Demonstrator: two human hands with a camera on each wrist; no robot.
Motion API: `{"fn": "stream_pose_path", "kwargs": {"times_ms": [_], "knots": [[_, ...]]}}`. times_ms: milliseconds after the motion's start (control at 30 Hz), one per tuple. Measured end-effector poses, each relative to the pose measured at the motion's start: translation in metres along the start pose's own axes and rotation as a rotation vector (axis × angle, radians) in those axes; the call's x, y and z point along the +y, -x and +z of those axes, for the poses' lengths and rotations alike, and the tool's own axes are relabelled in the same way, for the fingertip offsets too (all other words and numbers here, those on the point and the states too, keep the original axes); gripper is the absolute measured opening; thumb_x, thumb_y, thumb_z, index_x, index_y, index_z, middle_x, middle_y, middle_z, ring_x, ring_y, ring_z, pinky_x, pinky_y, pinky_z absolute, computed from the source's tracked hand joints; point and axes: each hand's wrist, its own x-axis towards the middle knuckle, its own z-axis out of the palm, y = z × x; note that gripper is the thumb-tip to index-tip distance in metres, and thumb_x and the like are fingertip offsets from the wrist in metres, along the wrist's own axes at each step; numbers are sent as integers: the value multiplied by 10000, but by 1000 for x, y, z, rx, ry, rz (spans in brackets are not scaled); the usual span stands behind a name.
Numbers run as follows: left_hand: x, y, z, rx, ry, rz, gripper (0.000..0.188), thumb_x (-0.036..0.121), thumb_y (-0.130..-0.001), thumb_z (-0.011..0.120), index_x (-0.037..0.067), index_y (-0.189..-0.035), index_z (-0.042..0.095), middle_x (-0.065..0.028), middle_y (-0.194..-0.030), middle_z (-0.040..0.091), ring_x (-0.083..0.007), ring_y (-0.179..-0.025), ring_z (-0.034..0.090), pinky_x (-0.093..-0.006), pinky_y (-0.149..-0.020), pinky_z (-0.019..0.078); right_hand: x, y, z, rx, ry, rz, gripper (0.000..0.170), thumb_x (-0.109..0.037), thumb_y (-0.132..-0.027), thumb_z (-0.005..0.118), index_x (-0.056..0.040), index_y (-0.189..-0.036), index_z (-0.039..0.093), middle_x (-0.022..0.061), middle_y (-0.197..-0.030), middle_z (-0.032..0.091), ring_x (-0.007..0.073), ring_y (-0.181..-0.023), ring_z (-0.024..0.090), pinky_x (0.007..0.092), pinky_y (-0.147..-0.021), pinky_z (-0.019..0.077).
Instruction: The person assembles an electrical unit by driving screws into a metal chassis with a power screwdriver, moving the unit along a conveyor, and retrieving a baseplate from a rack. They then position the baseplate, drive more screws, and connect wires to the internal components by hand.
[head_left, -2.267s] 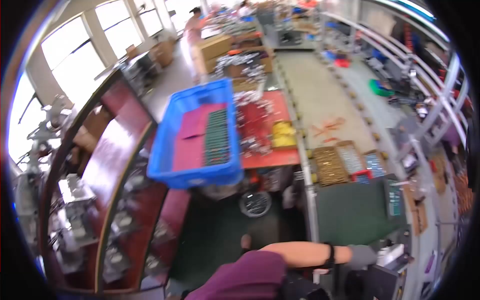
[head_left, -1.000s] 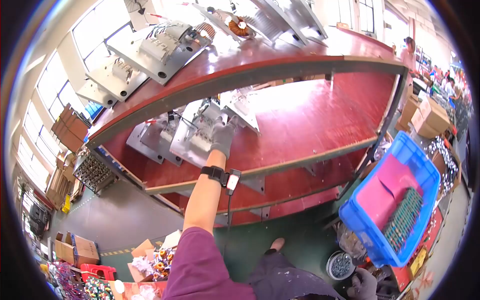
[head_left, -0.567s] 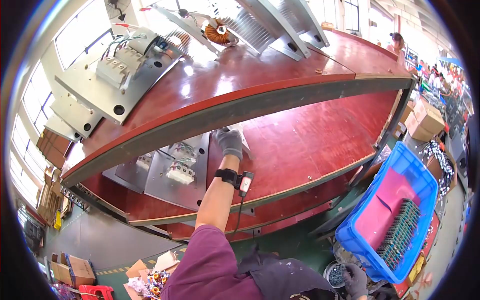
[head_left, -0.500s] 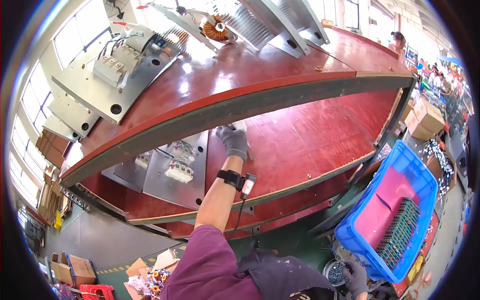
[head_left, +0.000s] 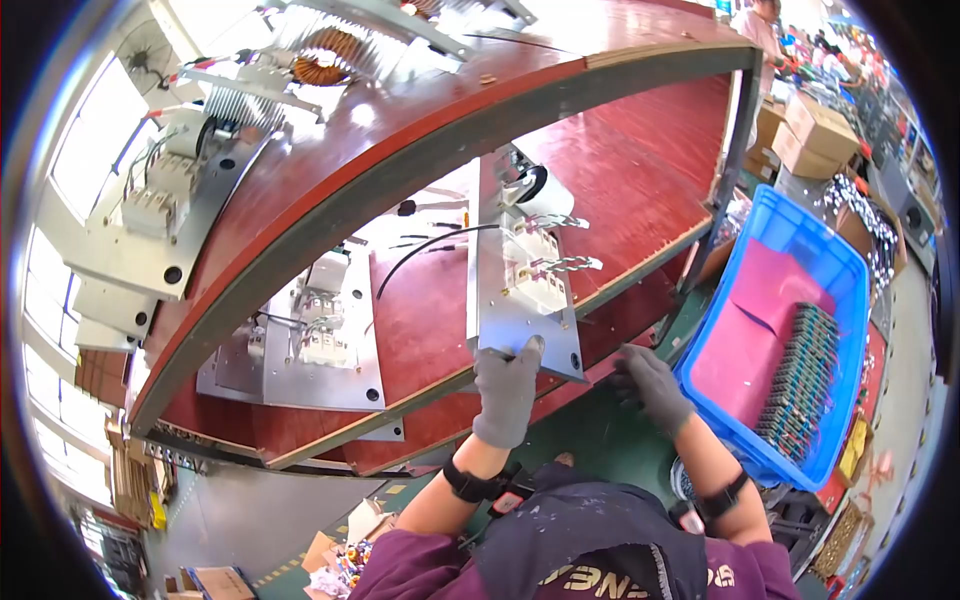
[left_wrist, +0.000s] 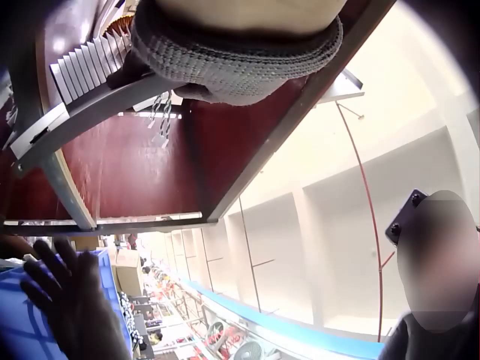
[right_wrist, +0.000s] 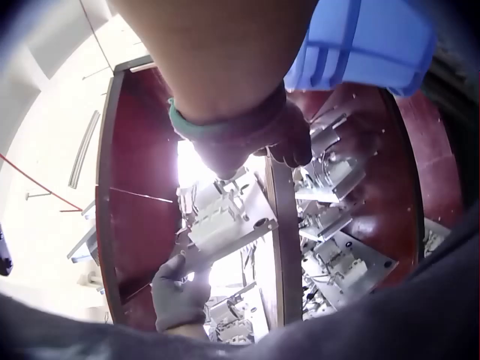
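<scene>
A metal plate (head_left: 505,330) carries white blocks (head_left: 535,270), a white cylinder (head_left: 545,192), twisted wires and a black cable. It juts over the front edge of the middle shelf. My gloved left hand (head_left: 507,395) grips its near edge, thumb on top. Beside the plate's near right corner, my gloved right hand (head_left: 652,388) is apart from it with fingers spread, holding nothing. In the right wrist view the left hand (right_wrist: 180,296) holds the plate's edge (right_wrist: 240,240). The left wrist view shows the left glove (left_wrist: 225,75) from behind, its fingers mostly hidden.
Similar plates (head_left: 320,375) lie on the shelf to the left, and more units (head_left: 150,230) stand on the red top (head_left: 420,110). A shelf rail (head_left: 640,270) runs along the front. At right is a blue crate (head_left: 700,400) holding green boards (head_left: 800,380).
My left hand has come back from deep in the shelf, drawing the plate to the front edge. My right hand has risen from beside the bucket towards the plate. The head view has shifted.
</scene>
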Motion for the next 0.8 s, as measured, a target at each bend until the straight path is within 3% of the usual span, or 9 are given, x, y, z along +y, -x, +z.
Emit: {"fn": "stream_pose_path", "kwargs": {"times_ms": [33,100,200,300,367,400,433,500,800], "knots": [[13,2,-9,-15,-8,4,201,134,-782,652,-30,-891,610,-69,-785,615,-155,-680,554,-313,-633,458,-3,-9,16,-27,-143,139,469,-410,-937,455,-30,-1209,491,97,-1079,580,200,-924,577,365,-766,490],[33,-5,-35,-454,-140,-76,275,121,-786,647,-32,-1007,589,-81,-905,629,-146,-782,573,-301,-690,474,-4,-26,38,-54,-296,255,476,-438,-937,445,-44,-1199,498,99,-1087,588,207,-976,578,380,-794,486],[25,-44,-107,-676,236,-165,408,162,-854,608,-23,-1201,500,-126,-1082,583,-206,-955,590,-355,-819,508,28,-59,54,-269,-453,347,423,-479,-932,436,-136,-1160,533,45,-982,597,198,-888,588,397,-755,491],[31,-97,-130,-380,208,-96,388,216,-916,538,-11,-1227,496,-115,-1138,578,-222,-959,602,-355,-831,509,60,-87,66,-186,-460,318,378,-445,-932,458,-130,-1100,580,19,-884,603,168,-747,584,343,-673,484],[7,-151,-119,-371,163,-177,473,348,-927,515,32,-1274,453,-78,-1135,588,-215,-952,598,-354,-853,487,89,-106,64,-168,109,-114,347,-404,-913,517,-96,-1034,621,2,-799,595,122,-646,549,301,-589,453],[5,-179,-113,-494,-8,-237,460,389,-926,508,39,-1224,495,-90,-1083,613,-216,-942,601,-342,-811,498,60,-94,64,-135,-21,-6,343,-395,-902,544,-82,-1014,627,-2,-796,595,107,-637,537,294,-577,443],[-25,-210,-105,-669,357,-232,385,366,-923,520,27,-1098,570,-107,-962,649,-216,-851,629,-338,-734,516,29,-71,72,-122,-162,97,340,-386,-891,570,-68,-995,633,-5,-793,595,91,-628,524,287,-564,434],[4,-210,-93,-599,288,-342,195,197,-885,555,18,-946,604,-100,-795,657,-190,-640,631,-316,-612,519,7,-55,73,-128,-162,128,367,-388,-871,609,-56,-1026,626,-5,-801,603,82,-649,533,279,-577,440],[9,-164,-81,-540,315,-115,178,230,-823,509,69,-790,578,-46,-762,602,-167,-652,587,-282,-598,486,27,-22,68,-64,-262,32,294,-300,-868,621,-44,-1010,639,-4,-814,625,63,-680,563,240,-606,462]]}}
